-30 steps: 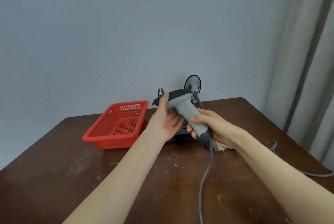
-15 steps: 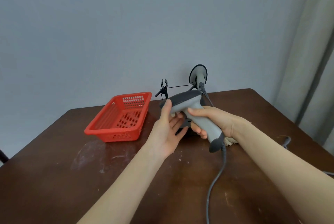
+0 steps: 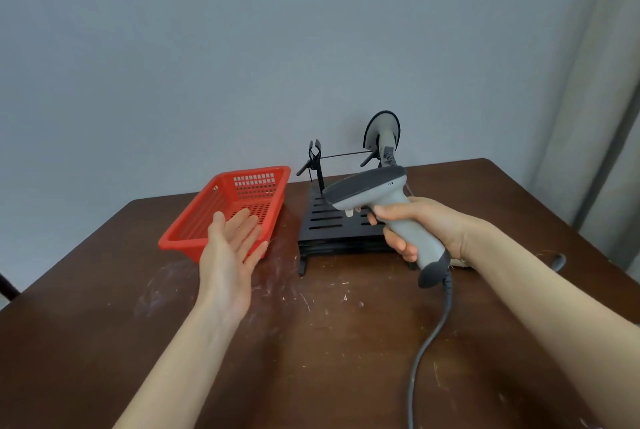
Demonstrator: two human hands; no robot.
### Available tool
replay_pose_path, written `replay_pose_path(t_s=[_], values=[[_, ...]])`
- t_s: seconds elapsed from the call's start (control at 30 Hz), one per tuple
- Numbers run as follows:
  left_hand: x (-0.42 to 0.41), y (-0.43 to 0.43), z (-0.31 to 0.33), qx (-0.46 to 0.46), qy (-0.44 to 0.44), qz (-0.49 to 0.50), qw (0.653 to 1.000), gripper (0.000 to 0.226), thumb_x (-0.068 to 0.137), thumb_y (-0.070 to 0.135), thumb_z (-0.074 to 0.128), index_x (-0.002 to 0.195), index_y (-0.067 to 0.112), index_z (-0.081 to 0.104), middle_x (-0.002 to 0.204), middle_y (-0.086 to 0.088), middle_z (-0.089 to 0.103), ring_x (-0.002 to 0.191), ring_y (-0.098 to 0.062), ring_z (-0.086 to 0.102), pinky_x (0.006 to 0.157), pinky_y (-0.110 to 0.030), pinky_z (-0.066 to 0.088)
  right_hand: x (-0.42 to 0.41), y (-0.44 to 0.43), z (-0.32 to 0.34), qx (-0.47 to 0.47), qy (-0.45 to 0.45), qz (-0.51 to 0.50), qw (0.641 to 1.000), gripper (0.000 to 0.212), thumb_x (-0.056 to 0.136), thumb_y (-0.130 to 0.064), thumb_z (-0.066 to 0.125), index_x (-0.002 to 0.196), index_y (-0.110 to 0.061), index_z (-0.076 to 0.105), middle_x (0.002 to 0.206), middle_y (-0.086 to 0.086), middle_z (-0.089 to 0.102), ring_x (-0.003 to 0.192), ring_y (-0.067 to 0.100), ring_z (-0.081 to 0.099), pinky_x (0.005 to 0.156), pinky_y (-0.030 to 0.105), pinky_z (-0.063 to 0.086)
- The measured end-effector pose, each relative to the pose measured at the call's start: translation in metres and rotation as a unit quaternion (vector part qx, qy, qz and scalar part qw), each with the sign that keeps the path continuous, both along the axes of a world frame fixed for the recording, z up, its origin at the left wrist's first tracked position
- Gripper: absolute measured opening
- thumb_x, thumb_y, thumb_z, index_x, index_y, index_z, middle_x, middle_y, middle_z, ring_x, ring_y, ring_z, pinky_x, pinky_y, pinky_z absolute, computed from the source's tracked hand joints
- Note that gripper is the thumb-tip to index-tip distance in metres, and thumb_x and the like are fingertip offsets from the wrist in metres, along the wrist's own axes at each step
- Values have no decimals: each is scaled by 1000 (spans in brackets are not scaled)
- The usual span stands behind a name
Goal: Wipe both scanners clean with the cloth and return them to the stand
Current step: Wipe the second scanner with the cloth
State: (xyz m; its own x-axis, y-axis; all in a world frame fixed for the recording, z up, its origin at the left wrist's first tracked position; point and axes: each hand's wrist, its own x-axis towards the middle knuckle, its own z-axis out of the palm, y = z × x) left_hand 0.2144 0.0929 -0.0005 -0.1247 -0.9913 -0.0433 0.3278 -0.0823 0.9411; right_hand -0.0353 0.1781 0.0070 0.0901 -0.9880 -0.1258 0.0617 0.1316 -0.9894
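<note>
Above the dark brown wooden counter (image 3: 311, 342), the right hand (image 3: 426, 228) has its grip clenched round the handle of a grey pistol-shaped plastic scanner (image 3: 374, 189), whose head points left over the black slotted stand (image 3: 325, 224). The left hand (image 3: 230, 248) hovers with its grip released, palm up, before the red perforated plastic basket (image 3: 254, 170). A second grey scanner (image 3: 382, 132) hangs at the stand's back right. A scrap of beige cloth (image 3: 460, 266) shows just behind the right wrist; reaching for it could drag the trailing grey cable (image 3: 426, 345) or bump the stand. Half a second ago the left hand touched the scanner's head; it has since let go and moved away leftward.
</note>
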Motion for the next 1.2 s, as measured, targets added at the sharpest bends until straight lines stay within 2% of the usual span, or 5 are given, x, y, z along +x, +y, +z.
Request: replay_pose_path(t_s=[0.67, 0.93, 1.07, 1.2], values=[[-6, -1, 0, -3, -15, -40, 999, 46, 101, 47, 30, 114, 16, 62, 121, -5, 64, 117, -17, 58, 95, -34, 48, 6, 2, 2, 23, 48, 20, 998, 28, 76, -35, 65, 86, -11, 57, 51, 7, 48, 36, 14, 42, 39, 22, 39], [-7, -9, 3, 5, -9, -63, 998, 52, 101, 47, 30, 122, 11, 60, 126, -6, 62, 119, -18, 57, 95, -36, 48, 7, 3, 5, 13, 45, 28, 999, 31, 77, -35, 63, 92, -9, 61, 50, 8, 49, 36, 13, 43, 38, 21, 40], [-8, -18, 8, 50, 59, -146, 986, 69, 96, 58, 29, 137, 5, 47, 139, -11, 53, 130, -22, 48, 107, -42, 39, 11, 2, 6, -1, 50, 50, 997, 41, 79, -38, 62, 108, -9, 66, 52, 10, 52, 36, 14, 44, 40, 22, 42], [-12, -23, 12, 66, 94, -195, 974, 83, 93, 66, 25, 143, 1, 36, 147, -14, 43, 138, -23, 37, 115, -41, 28, 18, 1, 10, -7, 78, 61, 995, 41, 79, -41, 63, 109, -13, 67, 53, 9, 55, 37, 15, 46, 42, 22, 42]])
